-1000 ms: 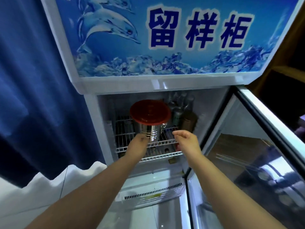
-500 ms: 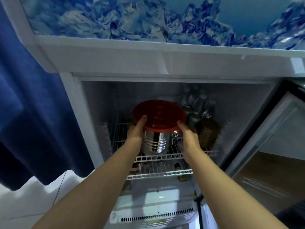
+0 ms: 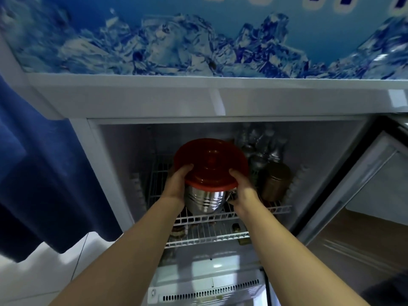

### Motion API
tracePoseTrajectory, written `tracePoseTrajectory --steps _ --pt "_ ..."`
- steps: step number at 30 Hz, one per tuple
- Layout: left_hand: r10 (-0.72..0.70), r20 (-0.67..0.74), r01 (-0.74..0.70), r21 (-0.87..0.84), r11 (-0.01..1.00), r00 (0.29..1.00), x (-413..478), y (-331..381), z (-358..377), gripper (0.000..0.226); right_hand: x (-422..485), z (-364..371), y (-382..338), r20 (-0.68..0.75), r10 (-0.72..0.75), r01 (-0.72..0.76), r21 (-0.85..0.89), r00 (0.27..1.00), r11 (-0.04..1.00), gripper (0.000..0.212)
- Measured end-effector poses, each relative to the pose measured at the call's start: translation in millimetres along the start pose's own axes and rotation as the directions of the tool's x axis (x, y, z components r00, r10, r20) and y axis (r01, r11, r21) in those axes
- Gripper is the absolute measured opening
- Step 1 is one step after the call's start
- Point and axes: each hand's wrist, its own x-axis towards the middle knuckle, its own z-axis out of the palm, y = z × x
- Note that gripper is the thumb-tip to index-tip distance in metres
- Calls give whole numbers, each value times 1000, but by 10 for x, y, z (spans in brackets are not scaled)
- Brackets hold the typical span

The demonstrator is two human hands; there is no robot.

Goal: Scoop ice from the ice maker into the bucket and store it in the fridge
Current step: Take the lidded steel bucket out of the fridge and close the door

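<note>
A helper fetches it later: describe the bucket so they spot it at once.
Inside the open fridge under the blue ice picture, find the upper wire shelf. The bucket is mid-shelf, between the left hand and right hand. It alone is shiny steel with a wide red lid; the jar beside it is golden-brown.

Both hands are gripping a steel bucket point(image 3: 204, 198) by its red lid point(image 3: 209, 162), left hand point(image 3: 176, 182) and right hand point(image 3: 244, 188) flanking it above the fridge's point(image 3: 154, 102) wire shelf point(image 3: 220, 216).

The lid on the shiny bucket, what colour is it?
Red: the round plastic lid on the steel bucket, clearest in the head view.
</note>
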Motion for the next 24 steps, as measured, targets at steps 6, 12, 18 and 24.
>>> tracePoseTrajectory --steps 6,12,18,24 --pt "81 -30 -81 17 997 996 -181 14 38 49 -219 -68 10 32 -89 83 138 996 987 38" --pt "126 57 -128 31 991 990 -484 144 59 50 -540 -90 9 -26 -148 150 175 989 973 23" --pt "43 87 -51 82 995 995 -801 215 38 54 -940 -166 32 -53 -181 186 109 982 977 30" --pt "17 147 -30 84 996 989 -1305 266 -27 49 -1408 -283 45 -75 -156 159 36 985 987 24"
